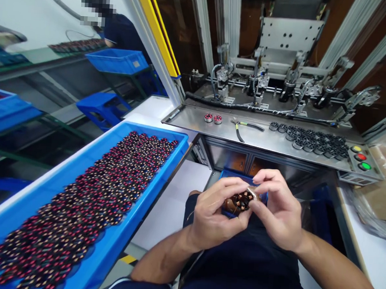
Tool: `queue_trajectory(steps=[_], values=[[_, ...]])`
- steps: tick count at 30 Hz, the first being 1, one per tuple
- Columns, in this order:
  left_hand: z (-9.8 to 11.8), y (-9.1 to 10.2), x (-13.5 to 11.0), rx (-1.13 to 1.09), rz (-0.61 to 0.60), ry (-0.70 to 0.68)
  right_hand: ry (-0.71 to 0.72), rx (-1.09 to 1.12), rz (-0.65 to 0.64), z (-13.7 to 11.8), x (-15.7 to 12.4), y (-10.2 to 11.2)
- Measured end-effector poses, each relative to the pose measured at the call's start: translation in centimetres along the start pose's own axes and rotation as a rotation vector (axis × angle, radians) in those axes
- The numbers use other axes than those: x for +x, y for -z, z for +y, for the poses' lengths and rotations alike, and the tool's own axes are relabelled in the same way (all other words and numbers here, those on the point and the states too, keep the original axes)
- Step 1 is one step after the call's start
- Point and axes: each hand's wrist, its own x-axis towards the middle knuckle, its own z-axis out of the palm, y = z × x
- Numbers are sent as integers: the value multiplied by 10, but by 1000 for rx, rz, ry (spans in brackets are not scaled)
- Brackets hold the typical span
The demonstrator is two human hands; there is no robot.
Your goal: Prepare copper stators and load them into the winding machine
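Over the lap (244,265), the left hand (218,213) pinches a small round part (242,200); the right hand (282,213) curls half-open at its edge, grip unclear. It seems light and hard, best held round the outside.

Your left hand (220,211) grips a copper-wound part (242,200); your right hand (278,213) has its thumb at the part's right side. Blue tray (117,240), to your left: rows of wound parts (88,195), reaching its far edge. Steel counter (194,122): two red-wound parts (217,119) near left end, cutters (239,124) by front edge, black cores (319,142) toward right end, beside three buttons (360,157).
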Motion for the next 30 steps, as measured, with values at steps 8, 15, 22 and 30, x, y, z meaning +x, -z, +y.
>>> queue_trajectory(steps=[8, 15, 22, 30], values=[[-2, -3, -1, -164, 34, 72, -292, 282, 93, 6, -1, -5], [-3, 0, 6, -345, 77, 193, -212, 392, -40, 8, -7, 1], [0, 2, 8, -408, 47, 244, -16, 267, -35, 2, 1, 0], [-2, 4, 4, -363, 30, 192, -114, 202, 28, 0, -1, 3]])
